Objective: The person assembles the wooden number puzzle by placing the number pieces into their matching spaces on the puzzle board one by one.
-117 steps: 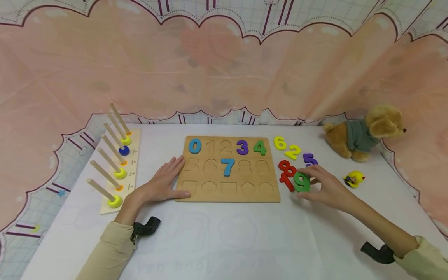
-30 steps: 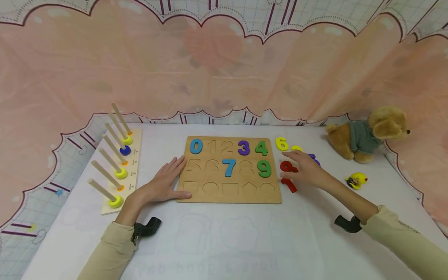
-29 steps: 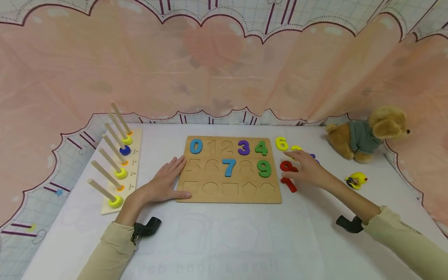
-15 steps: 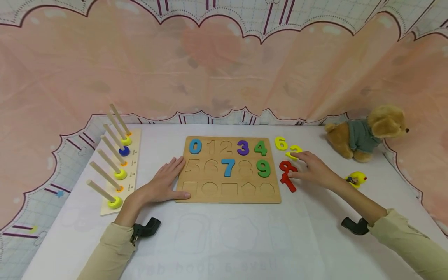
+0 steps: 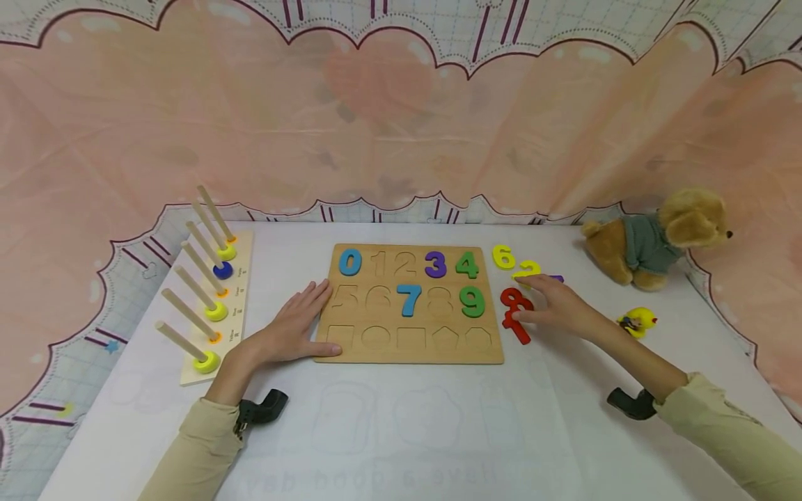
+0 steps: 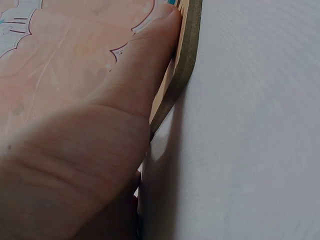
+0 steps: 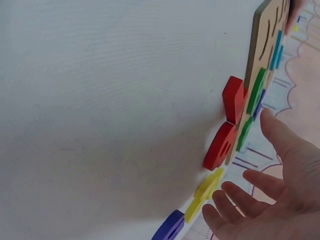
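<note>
Right hand [image 5: 560, 306] hovers near red 8 [image 5: 517, 299], apparently empty, fingers spread; my green 9 [image 5: 473, 305] now sits on the number puzzle board [image 5: 401, 354], one piece less.

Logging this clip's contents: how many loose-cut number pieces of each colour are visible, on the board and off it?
Blue: 2 (zero, seven)
Purple: 2 (three, partly hidden piece)
Green: 2 (four, nine)
Yellow: 2 (six, two)
Red: 2 (eight, one)
Total: 10
</note>
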`<state>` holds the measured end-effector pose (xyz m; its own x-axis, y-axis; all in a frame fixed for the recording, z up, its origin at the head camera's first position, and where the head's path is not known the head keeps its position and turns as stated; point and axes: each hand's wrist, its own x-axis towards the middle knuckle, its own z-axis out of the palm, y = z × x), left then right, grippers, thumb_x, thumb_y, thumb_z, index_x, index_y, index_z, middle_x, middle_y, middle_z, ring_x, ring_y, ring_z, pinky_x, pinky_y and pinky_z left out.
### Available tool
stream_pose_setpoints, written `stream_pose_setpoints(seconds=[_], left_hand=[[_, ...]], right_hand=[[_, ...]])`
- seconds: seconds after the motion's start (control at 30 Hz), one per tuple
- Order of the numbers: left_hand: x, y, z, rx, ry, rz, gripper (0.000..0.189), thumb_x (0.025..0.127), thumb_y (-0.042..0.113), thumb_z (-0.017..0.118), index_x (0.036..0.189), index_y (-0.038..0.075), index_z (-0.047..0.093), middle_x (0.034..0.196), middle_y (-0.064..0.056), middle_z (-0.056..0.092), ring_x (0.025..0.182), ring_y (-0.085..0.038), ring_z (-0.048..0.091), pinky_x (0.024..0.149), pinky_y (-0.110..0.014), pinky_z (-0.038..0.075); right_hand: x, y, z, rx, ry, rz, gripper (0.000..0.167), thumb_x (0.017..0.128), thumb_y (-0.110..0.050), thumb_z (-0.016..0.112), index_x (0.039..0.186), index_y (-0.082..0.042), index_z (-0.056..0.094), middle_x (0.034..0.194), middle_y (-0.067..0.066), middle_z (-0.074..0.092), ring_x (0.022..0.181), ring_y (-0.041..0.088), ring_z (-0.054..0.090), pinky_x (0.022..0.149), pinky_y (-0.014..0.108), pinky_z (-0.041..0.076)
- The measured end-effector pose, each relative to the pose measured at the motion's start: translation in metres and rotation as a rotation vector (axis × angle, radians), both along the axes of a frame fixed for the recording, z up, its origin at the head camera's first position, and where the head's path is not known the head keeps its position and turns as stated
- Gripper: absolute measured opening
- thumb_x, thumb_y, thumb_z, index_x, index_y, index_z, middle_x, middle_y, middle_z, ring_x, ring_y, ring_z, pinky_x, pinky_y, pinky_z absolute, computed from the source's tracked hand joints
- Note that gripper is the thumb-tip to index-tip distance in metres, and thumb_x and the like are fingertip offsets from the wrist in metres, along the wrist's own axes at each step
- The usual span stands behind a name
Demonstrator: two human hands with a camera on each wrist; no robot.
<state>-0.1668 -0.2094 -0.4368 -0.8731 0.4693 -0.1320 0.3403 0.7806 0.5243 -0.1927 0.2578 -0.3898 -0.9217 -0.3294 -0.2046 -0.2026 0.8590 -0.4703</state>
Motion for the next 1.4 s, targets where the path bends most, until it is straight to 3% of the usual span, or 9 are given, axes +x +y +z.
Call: stream_pose_setpoints(seconds=[0.2,0.33,0.43,0.53,0.77,1.03,1.4], left_hand=[[0.001,0.0,0.001,-0.001,-0.001,-0.001,0.113,0.078,0.054,0.073,0.155,0.001,0.01,0.164,-0.017,0.005,0.152,-0.039,-0.001,0.121,-0.058,0.001],[0.001,0.0,0.002,0.001,-0.001,-0.001,0.113,0.078,0.054,0.073,0.155,0.001,0.01,0.164,-0.017,0.005,0.152,-0.039,-0.001,0.121,-0.058,0.001],[0.0,0.001,0.001,0.001,-0.002,0.0,0.113,0.078,0.055,0.073,0.155,0.002,0.009,0.165,-0.016,0.005,0.152,-0.038,-0.001,0.122,-0.058,0.001],[0.0,0.001,0.001,0.004,-0.005,0.002,0.113,0.078,0.055,0.073,0.156,0.002,0.009,0.165,-0.015,0.004,0.152,-0.038,-0.002,0.122,-0.057,0.001],[-0.002,0.0,0.002,-0.002,-0.002,0.003,0.113,0.078,0.056,0.072,0.156,0.002,0.009,0.165,-0.015,0.004,0.152,-0.038,-0.001,0.122,-0.057,0.001],[-0.002,-0.001,0.001,-0.001,0.003,-0.001,0.113,0.079,0.055,0.072,0.156,0.002,0.009,0.165,-0.016,0.005,0.152,-0.038,-0.001,0.121,-0.057,0.002],[-0.001,-0.001,0.0,0.005,-0.005,0.002,0.113,0.079,0.055,0.072,0.156,0.002,0.009,0.165,-0.015,0.005,0.152,-0.038,-0.002,0.122,-0.057,0.001]], right_hand=[[0.006,0.002,-0.006,-0.063,0.056,0.059,0.064,0.083,-0.029,0.076,0.136,-0.001,0.053,0.139,0.025,0.05,0.127,0.043,0.046,0.1,0.061,0.046],[0.01,0.001,-0.007,-0.08,0.064,0.079,0.058,0.083,-0.027,0.077,0.131,0.0,0.057,0.129,0.024,0.055,0.106,0.034,0.058,0.085,0.043,0.056],[0.012,0.002,-0.007,-0.104,0.057,0.086,0.055,0.082,-0.026,0.078,0.128,-0.001,0.06,0.116,0.02,0.058,0.089,0.022,0.058,0.07,0.026,0.053],[0.012,0.003,-0.009,-0.118,0.048,0.1,0.052,0.081,-0.024,0.079,0.126,-0.003,0.063,0.108,0.014,0.058,0.081,0.016,0.054,0.063,0.02,0.048],[0.014,0.005,-0.012,-0.111,0.001,0.137,0.047,0.081,-0.025,0.079,0.123,-0.007,0.065,0.117,0.013,0.053,0.083,0.015,0.053,0.066,0.018,0.049],[0.014,0.005,-0.014,-0.088,-0.015,0.195,0.056,0.08,-0.025,0.079,0.129,-0.004,0.061,0.127,0.018,0.046,0.092,0.016,0.053,0.074,0.017,0.051],[0.016,0.009,-0.015,-0.08,-0.108,0.217,0.066,0.081,-0.023,0.078,0.139,-0.005,0.052,0.135,0.017,0.035,0.096,0.017,0.05,0.077,0.016,0.047]])
